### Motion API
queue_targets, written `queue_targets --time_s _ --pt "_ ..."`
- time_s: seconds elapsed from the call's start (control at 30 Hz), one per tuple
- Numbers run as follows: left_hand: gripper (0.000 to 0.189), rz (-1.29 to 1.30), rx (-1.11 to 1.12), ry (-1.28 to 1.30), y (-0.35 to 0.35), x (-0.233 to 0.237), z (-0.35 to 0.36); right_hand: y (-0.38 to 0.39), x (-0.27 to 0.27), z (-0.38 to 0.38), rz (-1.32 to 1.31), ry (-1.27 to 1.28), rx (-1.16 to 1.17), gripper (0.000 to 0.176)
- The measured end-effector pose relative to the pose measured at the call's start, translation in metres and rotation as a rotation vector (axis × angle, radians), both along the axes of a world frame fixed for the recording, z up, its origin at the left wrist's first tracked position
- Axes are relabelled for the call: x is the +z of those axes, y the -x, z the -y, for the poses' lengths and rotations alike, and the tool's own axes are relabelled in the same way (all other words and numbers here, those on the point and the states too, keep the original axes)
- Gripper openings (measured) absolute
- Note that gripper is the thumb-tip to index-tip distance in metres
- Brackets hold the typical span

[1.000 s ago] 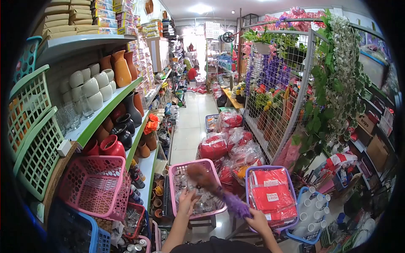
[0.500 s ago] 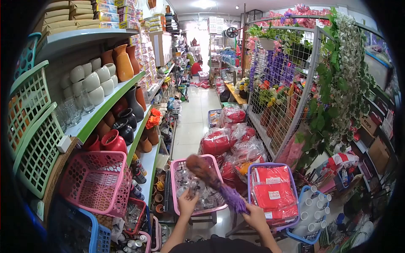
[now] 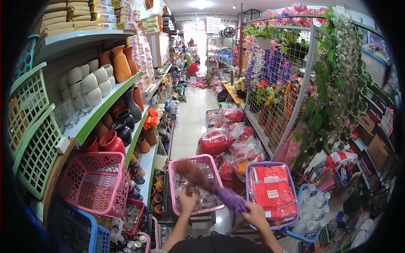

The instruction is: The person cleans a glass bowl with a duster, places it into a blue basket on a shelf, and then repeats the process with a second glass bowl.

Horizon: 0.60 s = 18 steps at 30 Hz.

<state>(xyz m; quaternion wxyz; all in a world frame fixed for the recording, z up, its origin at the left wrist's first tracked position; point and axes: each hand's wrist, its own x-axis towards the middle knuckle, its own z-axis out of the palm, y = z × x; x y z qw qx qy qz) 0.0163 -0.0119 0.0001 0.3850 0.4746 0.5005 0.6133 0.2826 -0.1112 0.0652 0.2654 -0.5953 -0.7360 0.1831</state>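
Observation:
My right hand [image 3: 255, 215] is closed around the purple end of a feather duster [image 3: 233, 200]. The duster's brown, fluffy head reaches up and left over a pink basket [image 3: 219, 185] and looks smeared by motion. My left hand [image 3: 187, 201] is at the near left of that basket, its fingers closed on what seems to be a small clear glass piece [image 3: 193, 190], partly hidden by the fingers and the duster. More clear glassware [image 3: 205, 198] lies inside the basket.
A purple basket of red packets [image 3: 276, 192] stands right of the pink one, with a blue basket of white cylinders [image 3: 310, 217] beyond. Red bagged bundles [image 3: 215, 141] lie ahead. Shelves of vases [image 3: 122, 63] line the left; a wire rack [image 3: 278, 88] stands right.
The duster's brown head has swung left across the pink basket. My left hand has shifted only slightly, still at the glassware. The whole view has moved a little.

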Motion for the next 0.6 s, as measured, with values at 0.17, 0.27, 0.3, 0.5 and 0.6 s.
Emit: queue_targets --time_s 0.17,0.27,0.3,0.5,0.6 --pt "0.036 -0.116 0.036 -0.173 -0.005 0.023 0.006 -0.007 0.006 0.000 -0.019 0.015 0.012 0.036" --pt "0.038 0.000 0.013 -0.167 -0.006 0.017 0.001 -0.003 0.010 0.002 0.015 -0.015 0.098 0.036" --pt "0.038 -0.024 0.018 -0.085 -0.005 0.016 0.001 0.003 0.010 0.000 -0.033 -0.025 -0.032 0.033" --pt "0.038 -0.520 0.188 -0.413 -0.003 0.017 -0.003 -0.004 0.014 -0.002 -0.071 0.059 -0.020 0.030" --pt "0.040 -0.040 0.047 -0.029 0.001 0.007 -0.001 -0.005 0.016 0.000 -0.032 0.086 -0.012 0.033"
